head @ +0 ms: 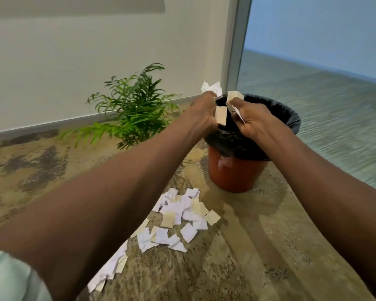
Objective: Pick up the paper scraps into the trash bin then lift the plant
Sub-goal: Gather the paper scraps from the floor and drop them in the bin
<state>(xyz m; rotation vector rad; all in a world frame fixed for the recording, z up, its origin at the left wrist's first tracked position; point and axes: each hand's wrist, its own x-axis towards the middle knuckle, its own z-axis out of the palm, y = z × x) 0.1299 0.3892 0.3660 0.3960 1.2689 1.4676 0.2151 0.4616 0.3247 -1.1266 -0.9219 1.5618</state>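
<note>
A red trash bin (234, 174) lined with a black bag stands on the carpet. Both my hands hover over its near rim. My left hand (201, 115) is closed on white and beige paper scraps that stick out above and below the fist. My right hand (251, 119) pinches more scraps, one beige piece poking up. A pile of paper scraps (180, 216) lies on the floor in front of the bin and trails toward the lower left. The green leafy plant (132, 107) stands left of the bin near the wall; its pot is hidden behind my left forearm.
A white wall with a grey skirting board (41, 126) runs behind the plant. A metal door frame (237, 44) rises behind the bin, with grey-blue floor beyond it to the right. Patterned tan carpet (248, 246) covers the floor.
</note>
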